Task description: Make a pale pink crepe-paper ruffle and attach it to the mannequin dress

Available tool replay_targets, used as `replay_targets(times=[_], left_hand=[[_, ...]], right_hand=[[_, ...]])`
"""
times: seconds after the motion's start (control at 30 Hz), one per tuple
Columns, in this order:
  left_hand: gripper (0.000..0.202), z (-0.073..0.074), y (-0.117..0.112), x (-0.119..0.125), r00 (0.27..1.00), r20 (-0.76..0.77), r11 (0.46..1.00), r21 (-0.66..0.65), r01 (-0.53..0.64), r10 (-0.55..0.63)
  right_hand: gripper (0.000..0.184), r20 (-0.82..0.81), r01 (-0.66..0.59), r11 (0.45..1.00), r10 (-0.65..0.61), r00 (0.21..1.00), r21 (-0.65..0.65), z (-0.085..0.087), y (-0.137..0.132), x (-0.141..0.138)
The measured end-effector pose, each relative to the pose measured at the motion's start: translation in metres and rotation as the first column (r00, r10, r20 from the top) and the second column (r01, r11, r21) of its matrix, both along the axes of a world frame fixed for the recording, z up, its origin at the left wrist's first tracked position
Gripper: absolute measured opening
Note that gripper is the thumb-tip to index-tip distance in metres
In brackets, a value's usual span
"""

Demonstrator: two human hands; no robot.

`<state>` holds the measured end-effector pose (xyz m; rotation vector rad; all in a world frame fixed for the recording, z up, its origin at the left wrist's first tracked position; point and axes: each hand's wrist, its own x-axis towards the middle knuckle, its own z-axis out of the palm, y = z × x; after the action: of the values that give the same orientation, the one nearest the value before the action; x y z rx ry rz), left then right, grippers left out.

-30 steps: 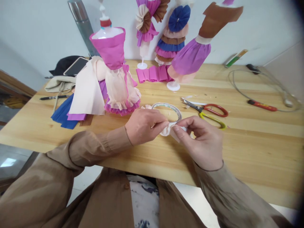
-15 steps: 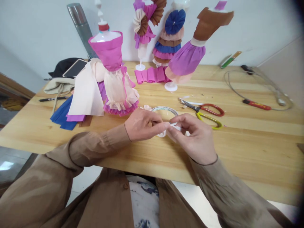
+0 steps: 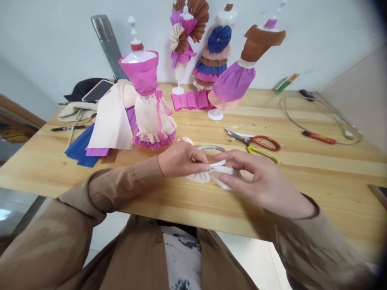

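Note:
Pinched in my left hand [image 3: 183,159] is a piece of pleated cream crepe paper [image 3: 198,177], its gathered edge held between thumb and fingers. My right hand [image 3: 263,177] has its thumb and fingers closed on a smooth white paper strip [image 3: 222,175], which meets the pleated piece at my left fingertips. A thin white edge [image 3: 218,163] stands up between the two hands; whether it belongs to the same strip I cannot tell. Just behind my hands lies a roll of tape [image 3: 211,148], partly covered by them. A small ruffled cream piece [image 3: 187,140] rests beside it.
Scissors [image 3: 250,141] with red and yellow handles lie behind my right hand. A mannequin in a pink and cream paper dress [image 3: 148,108] stands at left, near crepe paper sheets [image 3: 110,125]. More dressed mannequins [image 3: 234,80] line the wall. A cable tool [image 3: 319,137] lies right.
My right hand has moved right and slightly down, away from my left fingertips. More of the white strip and the pleated paper now shows. The whole view has shifted a little.

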<state>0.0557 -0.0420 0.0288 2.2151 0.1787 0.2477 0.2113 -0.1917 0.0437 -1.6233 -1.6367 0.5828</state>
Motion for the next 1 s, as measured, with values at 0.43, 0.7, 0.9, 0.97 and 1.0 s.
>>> replay_targets(times=[0.43,0.7,0.9,0.97,1.0], left_hand=[[0.035,-0.005,-0.027,-0.004,0.992,0.007,0.802,0.589,-0.106,0.126],[0.035,-0.008,-0.026,-0.011,0.990,0.014,0.833,0.539,-0.125,0.140],[0.035,-0.012,-0.026,-0.014,0.992,0.111,0.803,0.584,-0.118,0.065],[0.034,-0.012,-0.026,-0.014,0.990,0.127,0.793,0.597,-0.120,0.055],[0.035,-0.012,-0.026,-0.014,0.990,0.130,0.790,0.601,-0.120,0.052]], right_hand=[[0.044,0.345,0.000,0.986,-0.059,0.937,0.168,-0.025,-0.013,-0.007],[0.033,0.237,0.064,0.987,-0.098,0.967,0.149,-0.014,-0.019,-0.008],[0.013,0.194,0.125,0.981,-0.154,0.969,0.150,-0.005,-0.016,-0.012],[0.013,0.176,0.113,0.983,-0.138,0.975,0.145,-0.005,-0.014,-0.015],[0.013,0.162,0.098,0.985,-0.121,0.979,0.143,-0.005,-0.014,-0.016]])
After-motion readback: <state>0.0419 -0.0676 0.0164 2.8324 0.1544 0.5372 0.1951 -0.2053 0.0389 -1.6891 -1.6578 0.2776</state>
